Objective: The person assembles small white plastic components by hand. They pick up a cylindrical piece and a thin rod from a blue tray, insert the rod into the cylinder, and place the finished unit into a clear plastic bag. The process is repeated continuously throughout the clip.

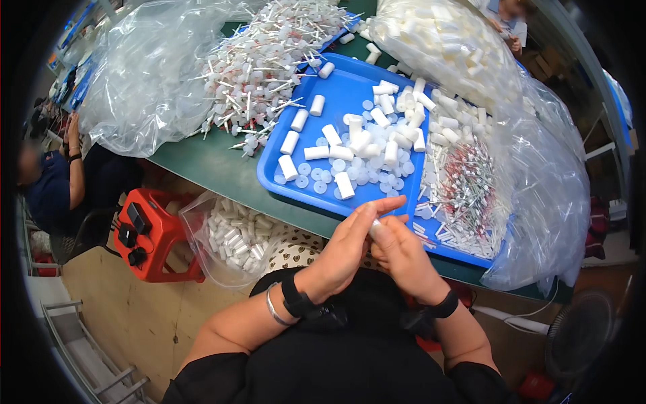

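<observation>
Here, near the blue tray (350, 75), right hand (406, 259) pinches a half-hidden piece (374, 226); left hand (340, 260) has unclear grip. Tray contains cylinders (288, 167) and discs (319, 187).

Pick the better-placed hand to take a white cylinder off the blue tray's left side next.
Left hand, probably: it's nearer the cylinders there, while the right hand seems to pinch a small white piece.

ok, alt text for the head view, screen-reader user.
A person's left hand and right hand meet at a small white piece near a blue tray of white cylinders and translucent discs. A heap of thin-stemmed parts lies beyond on the left, a clear bag full of white pieces on the right.
</observation>
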Demonstrator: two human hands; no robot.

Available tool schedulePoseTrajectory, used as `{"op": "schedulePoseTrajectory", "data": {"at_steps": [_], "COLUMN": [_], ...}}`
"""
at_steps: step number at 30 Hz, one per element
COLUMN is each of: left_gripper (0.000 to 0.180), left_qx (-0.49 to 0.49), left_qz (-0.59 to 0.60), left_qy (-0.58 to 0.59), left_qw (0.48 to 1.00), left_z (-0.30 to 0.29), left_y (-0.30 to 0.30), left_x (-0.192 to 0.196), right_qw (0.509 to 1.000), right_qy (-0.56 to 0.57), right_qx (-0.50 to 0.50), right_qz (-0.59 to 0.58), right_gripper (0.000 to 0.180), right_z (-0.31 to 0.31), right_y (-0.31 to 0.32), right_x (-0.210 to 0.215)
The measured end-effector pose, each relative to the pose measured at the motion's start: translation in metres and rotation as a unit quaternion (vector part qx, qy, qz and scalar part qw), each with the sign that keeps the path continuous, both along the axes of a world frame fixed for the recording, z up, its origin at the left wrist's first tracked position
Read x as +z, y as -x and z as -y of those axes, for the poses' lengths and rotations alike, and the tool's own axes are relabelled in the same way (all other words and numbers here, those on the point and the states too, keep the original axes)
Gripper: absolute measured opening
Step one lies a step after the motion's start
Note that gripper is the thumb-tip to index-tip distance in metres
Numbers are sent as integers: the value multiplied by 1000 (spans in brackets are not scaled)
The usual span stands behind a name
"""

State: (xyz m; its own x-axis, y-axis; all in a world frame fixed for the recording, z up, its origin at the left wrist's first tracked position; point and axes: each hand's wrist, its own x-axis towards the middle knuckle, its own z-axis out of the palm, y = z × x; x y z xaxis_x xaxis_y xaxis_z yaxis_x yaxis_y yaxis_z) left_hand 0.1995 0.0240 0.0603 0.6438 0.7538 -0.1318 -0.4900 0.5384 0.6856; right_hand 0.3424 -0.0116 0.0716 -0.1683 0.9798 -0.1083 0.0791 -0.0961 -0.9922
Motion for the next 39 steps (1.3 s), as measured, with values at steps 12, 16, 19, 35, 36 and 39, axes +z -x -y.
{"op": "schedulePoseTrajectory", "data": {"at_steps": [12, 16, 19, 35, 36, 39], "left_gripper": [60, 52, 49, 41, 43, 31], "left_qx": [35, 30, 56, 211, 249, 302], "left_qz": [49, 31, 44, -139, -167, -344], "left_qy": [51, -4, -25, -34, -72, -180], "left_qw": [997, 999, 997, 967, 951, 871], "left_z": [5, 12, 20, 9, 8, 6], "left_y": [11, 7, 10, 72, 91, 167], "left_x": [0, -10, -16, -12, -13, -33], "right_qw": [964, 996, 945, 957, 936, 881], "right_qy": [-143, 54, 225, -126, -206, -266], "right_qx": [-3, 51, 86, 159, 143, 21], "right_qz": [224, -45, -221, 207, 249, 390], "right_gripper": [24, 30, 33, 27, 27, 13], "right_z": [6, 4, -1, 3, 5, 1], "right_y": [8, 1, 0, 24, 13, -52], "right_x": [-1, -8, 8, 20, 28, 33]}}
